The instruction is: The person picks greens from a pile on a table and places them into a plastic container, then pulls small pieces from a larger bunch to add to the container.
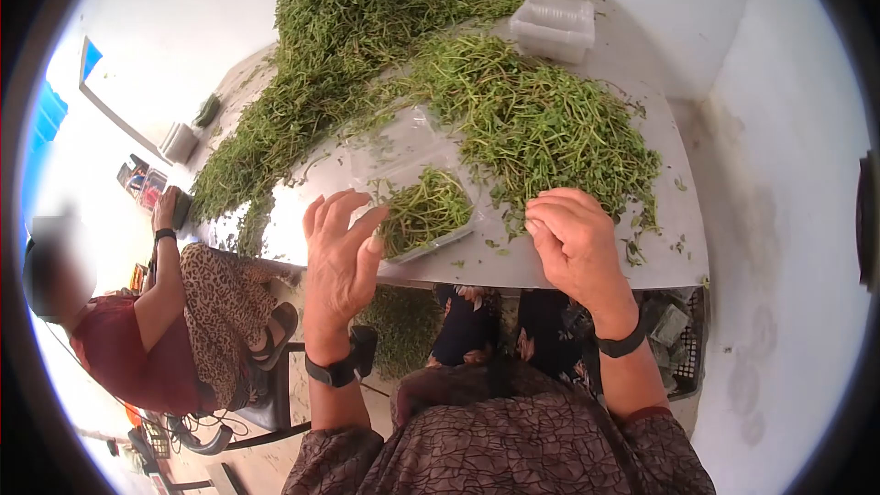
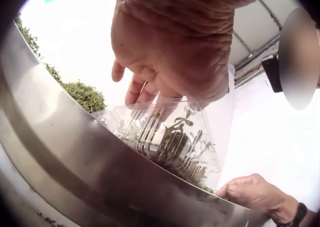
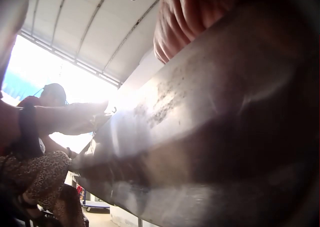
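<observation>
A clear plastic box point(image 1: 461, 236) holds a loose portion of green leafy stems point(image 1: 426, 211) at the table's near edge. My left hand point(image 1: 341, 243) is at the box's left side, fingers spread and only slightly bent. In the left wrist view, the fingers of that left hand point(image 2: 172, 57) overlap the box's slotted wall point(image 2: 150, 127). To the right, my right hand point(image 1: 573, 243) is over the near edge of a heap of greens point(image 1: 550, 128), thumb and bent fingers close together. I cannot tell whether anything is between those fingertips.
A larger heap of greens point(image 1: 339, 46) spreads over the table's back and left. Stacked clear boxes point(image 1: 555, 26) stand at the back right. Another person point(image 1: 137, 348) sits at the left. A black crate point(image 1: 683, 348) is below the table at right, beside a white wall point(image 1: 779, 220).
</observation>
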Demonstrator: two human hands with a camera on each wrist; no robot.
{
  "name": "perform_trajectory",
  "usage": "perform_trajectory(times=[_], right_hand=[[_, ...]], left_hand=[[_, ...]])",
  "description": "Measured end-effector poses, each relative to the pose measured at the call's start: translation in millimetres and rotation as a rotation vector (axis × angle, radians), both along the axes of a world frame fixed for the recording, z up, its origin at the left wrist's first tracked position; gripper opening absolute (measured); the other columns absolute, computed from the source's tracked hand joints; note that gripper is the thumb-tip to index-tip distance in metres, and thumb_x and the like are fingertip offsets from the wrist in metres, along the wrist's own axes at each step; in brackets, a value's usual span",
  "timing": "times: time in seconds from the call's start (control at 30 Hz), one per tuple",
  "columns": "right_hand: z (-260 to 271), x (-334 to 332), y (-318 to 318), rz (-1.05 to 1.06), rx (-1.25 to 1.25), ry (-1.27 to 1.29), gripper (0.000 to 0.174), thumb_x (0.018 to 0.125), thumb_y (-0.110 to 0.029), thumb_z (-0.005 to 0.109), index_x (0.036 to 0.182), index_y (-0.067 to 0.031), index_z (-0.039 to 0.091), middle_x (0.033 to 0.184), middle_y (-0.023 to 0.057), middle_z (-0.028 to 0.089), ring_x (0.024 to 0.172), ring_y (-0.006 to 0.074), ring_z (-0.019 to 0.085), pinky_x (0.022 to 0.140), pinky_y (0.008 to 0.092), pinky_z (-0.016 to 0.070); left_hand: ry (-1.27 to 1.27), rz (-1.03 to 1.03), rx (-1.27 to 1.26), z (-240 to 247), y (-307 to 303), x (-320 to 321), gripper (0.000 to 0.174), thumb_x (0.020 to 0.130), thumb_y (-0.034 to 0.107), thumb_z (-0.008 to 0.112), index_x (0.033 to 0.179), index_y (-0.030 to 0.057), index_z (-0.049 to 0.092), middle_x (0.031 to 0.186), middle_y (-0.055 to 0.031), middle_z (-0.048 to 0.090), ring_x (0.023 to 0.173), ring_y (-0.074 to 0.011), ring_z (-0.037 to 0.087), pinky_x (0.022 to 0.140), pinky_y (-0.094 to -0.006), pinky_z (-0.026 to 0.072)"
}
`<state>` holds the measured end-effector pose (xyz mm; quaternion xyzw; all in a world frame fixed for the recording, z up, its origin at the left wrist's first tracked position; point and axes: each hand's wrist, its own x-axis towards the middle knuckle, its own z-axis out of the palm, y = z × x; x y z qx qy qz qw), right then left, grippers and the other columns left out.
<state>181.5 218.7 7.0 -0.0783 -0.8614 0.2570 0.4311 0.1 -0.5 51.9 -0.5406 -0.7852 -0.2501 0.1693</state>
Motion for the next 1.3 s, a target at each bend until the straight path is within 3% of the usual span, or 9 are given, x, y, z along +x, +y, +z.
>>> perform_trajectory(times=[0.27, 0.43, 0.7, 0.83, 0.9, 0.93, 1.0, 1.1, 1.3], right_hand=[[-0.4, -0.8, 0.3, 0.007, -0.001, 0.008, 0.007, 0.079, -0.001, 0.068, 0.086, -0.0004, 0.066, 0.088, 0.0105, 0.069, 0.092, 0.0292, 0.065, 0.081, 0.0395, 0.0525], [-0.3, 0.1, 0.1, 0.022, -0.015, -0.010, 0.009, 0.080, 0.002, 0.068, 0.089, 0.0016, 0.068, 0.092, 0.0125, 0.071, 0.094, 0.0316, 0.066, 0.081, 0.0389, 0.0540], [-2.8, -1.5, 1.5, -0.061, 0.004, 0.104, 0.011, 0.079, 0.002, 0.068, 0.090, 0.0021, 0.067, 0.090, 0.0138, 0.071, 0.093, 0.0328, 0.066, 0.078, 0.0394, 0.0546], [-2.3, -1.1, 1.9, -0.085, 0.007, 0.116, 0.011, 0.080, 0.001, 0.067, 0.091, 0.0026, 0.067, 0.090, 0.0153, 0.070, 0.094, 0.0331, 0.066, 0.079, 0.0395, 0.0545], [-2.2, -0.2, 1.6, -0.092, 0.001, 0.112, 0.010, 0.081, 0.001, 0.067, 0.090, 0.0030, 0.067, 0.091, 0.0156, 0.071, 0.093, 0.0332, 0.067, 0.080, 0.0397, 0.0545], [-2.1, 0.0, 1.4, -0.090, 0.004, 0.109, 0.010, 0.081, 0.001, 0.067, 0.090, 0.0030, 0.067, 0.091, 0.0156, 0.071, 0.093, 0.0332, 0.067, 0.080, 0.0397, 0.0545], [-2.2, 0.0, 1.8, -0.098, 0.004, 0.088, 0.010, 0.081, 0.001, 0.067, 0.090, 0.0030, 0.067, 0.091, 0.0155, 0.071, 0.093, 0.0332, 0.067, 0.080, 0.0394, 0.0545], [-2.3, -0.3, 1.1, -0.100, -0.003, 0.090, 0.009, 0.081, 0.002, 0.067, 0.090, 0.0030, 0.067, 0.091, 0.0156, 0.071, 0.093, 0.0328, 0.067, 0.079, 0.0390, 0.0546], [-2.3, 0.0, 1.3, -0.156, -0.006, 0.129, 0.009, 0.082, 0.001, 0.067, 0.091, 0.0023, 0.067, 0.091, 0.0148, 0.070, 0.093, 0.0326, 0.067, 0.079, 0.0386, 0.0549]], left_hand=[[-0.045, -0.040, -0.071, -5.2, -2.7, 3.4, 0.042, 0.097, 0.034, 0.047, 0.111, 0.0000, 0.066, 0.121, -0.0177, 0.061, 0.121, -0.0384, 0.050, 0.108, -0.0520, 0.0301], [-0.124, 0.010, 0.097, -11.2, -6.4, 8.9, 0.041, 0.098, 0.033, 0.047, 0.112, -0.0003, 0.066, 0.128, -0.0192, 0.058, 0.125, -0.0401, 0.049, 0.107, -0.0496, 0.0337], [-0.152, 0.021, 0.208, -25.2, -19.8, 16.1, 0.040, 0.090, 0.034, 0.064, 0.112, 0.0004, 0.068, 0.131, -0.0197, 0.057, 0.125, -0.0392, 0.050, 0.103, -0.0486, 0.0413], [-0.129, 0.038, 0.205, -29.3, -20.2, 17.6, 0.035, 0.093, 0.032, 0.062, 0.112, 0.0045, 0.070, 0.132, -0.0173, 0.058, 0.124, -0.0372, 0.054, 0.100, -0.0495, 0.0461], [-0.125, 0.024, 0.210, -30.3, -20.1, 18.2, 0.026, 0.087, 0.017, 0.067, 0.109, 0.0052, 0.071, 0.130, -0.0166, 0.060, 0.124, -0.0364, 0.055, 0.099, -0.0478, 0.0475], [-0.127, 0.025, 0.213, -29.5, -19.7, 18.4, 0.026, 0.087, 0.017, 0.067, 0.109, 0.0052, 0.071, 0.130, -0.0166, 0.060, 0.124, -0.0364, 0.055, 0.099, -0.0478, 0.0475], [-0.081, 0.041, 0.199, -26.7, -17.9, 18.2, 0.027, 0.082, 0.004, 0.066, 0.109, 0.0058, 0.071, 0.129, -0.0157, 0.061, 0.124, -0.0351, 0.055, 0.098, -0.0456, 0.0490], [-0.091, 0.065, 0.271, -32.4, -17.6, 14.7, 0.030, 0.076, 0.000, 0.068, 0.105, 0.0030, 0.070, 0.128, -0.0168, 0.060, 0.121, -0.0375, 0.054, 0.098, -0.0456, 0.0462], [-0.108, 0.063, 0.448, -30.3, -17.5, 21.9, 0.027, 0.081, -0.001, 0.063, 0.108, -0.0012, 0.068, 0.123, -0.0210, 0.062, 0.115, -0.0362, 0.059, 0.095, -0.0428, 0.0487]])
